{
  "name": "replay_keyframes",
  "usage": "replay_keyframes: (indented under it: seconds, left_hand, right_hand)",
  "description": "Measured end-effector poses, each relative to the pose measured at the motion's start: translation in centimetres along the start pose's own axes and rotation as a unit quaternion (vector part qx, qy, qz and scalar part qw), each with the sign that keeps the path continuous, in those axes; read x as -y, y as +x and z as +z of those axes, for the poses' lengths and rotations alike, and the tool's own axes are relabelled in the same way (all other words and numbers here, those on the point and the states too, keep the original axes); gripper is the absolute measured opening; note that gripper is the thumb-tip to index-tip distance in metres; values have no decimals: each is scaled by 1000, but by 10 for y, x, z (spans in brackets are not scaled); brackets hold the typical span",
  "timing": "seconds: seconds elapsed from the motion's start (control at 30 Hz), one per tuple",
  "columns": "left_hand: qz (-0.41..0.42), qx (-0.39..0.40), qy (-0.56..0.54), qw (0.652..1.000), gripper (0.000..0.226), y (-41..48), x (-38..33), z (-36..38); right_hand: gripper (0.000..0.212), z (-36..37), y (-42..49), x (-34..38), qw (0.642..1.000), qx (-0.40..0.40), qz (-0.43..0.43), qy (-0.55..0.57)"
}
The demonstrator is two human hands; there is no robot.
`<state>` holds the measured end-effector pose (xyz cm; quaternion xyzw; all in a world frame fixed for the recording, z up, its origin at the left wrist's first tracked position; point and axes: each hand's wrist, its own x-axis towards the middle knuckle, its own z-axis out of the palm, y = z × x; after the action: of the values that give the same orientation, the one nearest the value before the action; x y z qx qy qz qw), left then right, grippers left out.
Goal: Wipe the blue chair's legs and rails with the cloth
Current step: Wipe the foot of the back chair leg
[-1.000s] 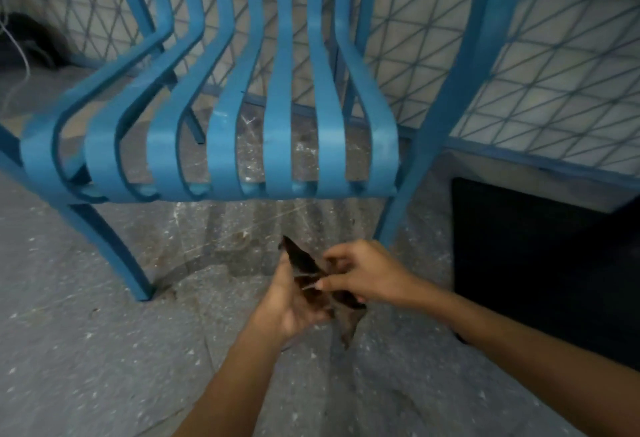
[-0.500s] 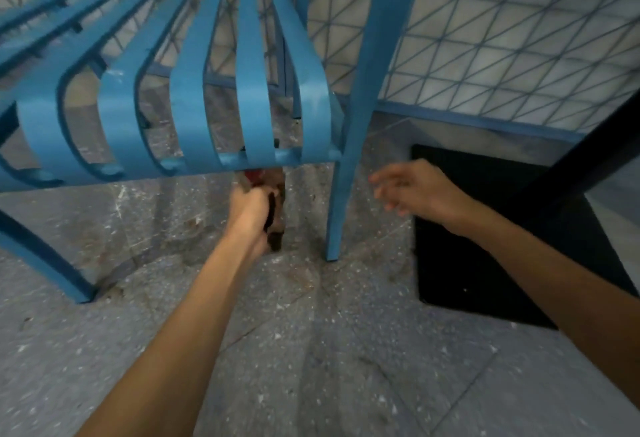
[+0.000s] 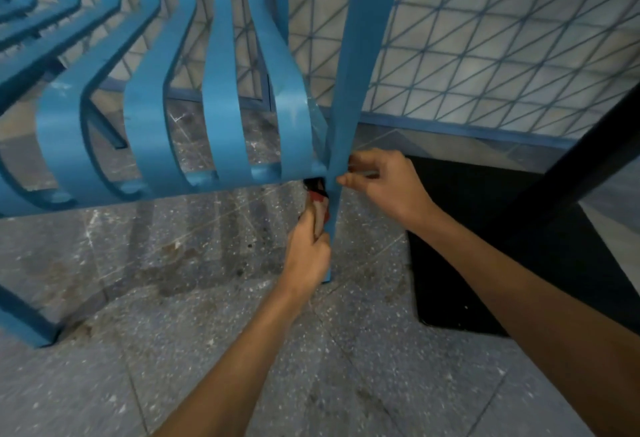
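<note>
The left hand point(image 3: 306, 260), left of the blue chair leg point(image 3: 341, 125), and the right hand point(image 3: 384, 183), right of it, are both bare. Both forearms are bare too, slender, uncovered as far as they show.

A single wide-angle camera worn on the person's head looks forward and steeply down, close over the front edge of a blue-painted slatted chair point(image 3: 221, 145) that fills the upper left. The left forearm point(image 3: 242, 350) and right forearm point(image 3: 519, 298) enter from the near edge over speckled grey stone floor point(image 3: 346, 384); a diagonal-lined tiled wall point(image 3: 485, 38) stands far right.
</note>
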<state>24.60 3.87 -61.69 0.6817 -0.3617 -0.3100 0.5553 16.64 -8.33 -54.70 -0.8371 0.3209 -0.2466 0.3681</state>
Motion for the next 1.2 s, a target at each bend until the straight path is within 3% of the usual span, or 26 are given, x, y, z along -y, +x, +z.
replay_keyframes:
  seconds: [0.17,0.3,0.4,0.6,0.83,0.97,1.07,1.2]
  left_hand:
    - [-62,27,26,997,61,-3,28,8]
    - [-110,49,33,992,54,-9,24,5]
    - [-72,28,29,997,53,-6,-4,-1]
    - [-17,-17,6,1000,50,-17,-38,-20]
    - [25,-29,-47,998,73,-23,-15,-35]
    - [27,-87,-61,994,80,-15,17,-48]
    - [-9,-120,-56,991,69,-19,60,-58]
    - [-122,-110,4,986,52,-28,106,-68]
  right_hand:
    - [41,-5,11,-6,987,91,9,135]
    - [32,-4,12,-2,991,93,15,98]
    - [22,-5,10,4,997,65,19,24]
    - [22,9,-7,25,997,56,36,29]
    - [30,44,-22,56,996,9,40,84]
    - [32,74,-24,79,994,-19,46,100]
    - [29,95,-20,91,989,-16,49,138]
    - [29,112,-13,94,991,6,26,128]
